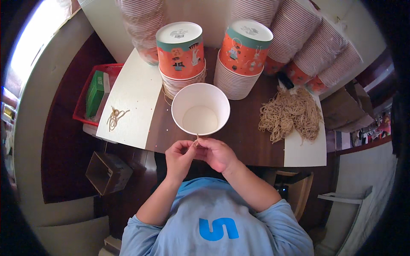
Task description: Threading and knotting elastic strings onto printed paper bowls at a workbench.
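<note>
An upright white paper tub [200,96] stands at the table's near middle, its opening toward me. Just at its near rim, my left hand [179,155] and my right hand [218,154] meet, fingertips pinched together. Between them is a short bit of tan twine [197,140], its end sticking up against the rim. Most of the twine is hidden by the fingers. Behind the tub stand two upside-down stacks of tubs, the left stack [179,51] and the right stack [247,48], orange with green bands and printed figures.
A tangled heap of twine [290,113] lies at the right, a smaller bunch [115,118] at the left. Plastic-wrapped tub stacks [294,30] line the back. Left of the table are a red crate [81,100] with a green box [96,94] and an open cardboard box [109,173].
</note>
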The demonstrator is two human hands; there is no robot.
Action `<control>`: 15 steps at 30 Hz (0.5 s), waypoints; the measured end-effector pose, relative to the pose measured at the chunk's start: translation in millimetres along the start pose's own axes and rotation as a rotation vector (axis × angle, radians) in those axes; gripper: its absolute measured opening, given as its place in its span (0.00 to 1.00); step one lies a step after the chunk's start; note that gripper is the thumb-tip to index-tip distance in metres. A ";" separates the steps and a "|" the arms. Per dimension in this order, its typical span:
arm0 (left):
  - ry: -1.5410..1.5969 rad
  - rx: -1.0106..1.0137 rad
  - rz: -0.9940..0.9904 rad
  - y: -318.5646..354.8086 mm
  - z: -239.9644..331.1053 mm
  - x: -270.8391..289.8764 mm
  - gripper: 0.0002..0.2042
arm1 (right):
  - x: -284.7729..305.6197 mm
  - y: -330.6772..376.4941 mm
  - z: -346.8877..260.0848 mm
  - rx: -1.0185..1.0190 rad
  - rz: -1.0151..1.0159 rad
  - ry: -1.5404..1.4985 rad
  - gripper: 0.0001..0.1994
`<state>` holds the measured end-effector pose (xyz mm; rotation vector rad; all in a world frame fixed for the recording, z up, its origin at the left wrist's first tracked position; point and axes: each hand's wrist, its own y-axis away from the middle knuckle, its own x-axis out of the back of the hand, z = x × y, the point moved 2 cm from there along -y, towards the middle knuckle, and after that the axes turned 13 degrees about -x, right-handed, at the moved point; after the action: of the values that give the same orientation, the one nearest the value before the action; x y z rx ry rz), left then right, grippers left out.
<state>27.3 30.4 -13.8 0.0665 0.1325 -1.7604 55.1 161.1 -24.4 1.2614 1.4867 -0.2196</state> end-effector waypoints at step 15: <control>-0.508 -0.603 -0.128 -1.5 25.9 -1.4 0.10 | 2.0 -0.8 1.4 0.061 0.151 0.075 0.09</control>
<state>26.9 28.8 12.1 -0.8336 0.2937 -1.7425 55.7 160.9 -26.9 1.4377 1.4501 -0.1192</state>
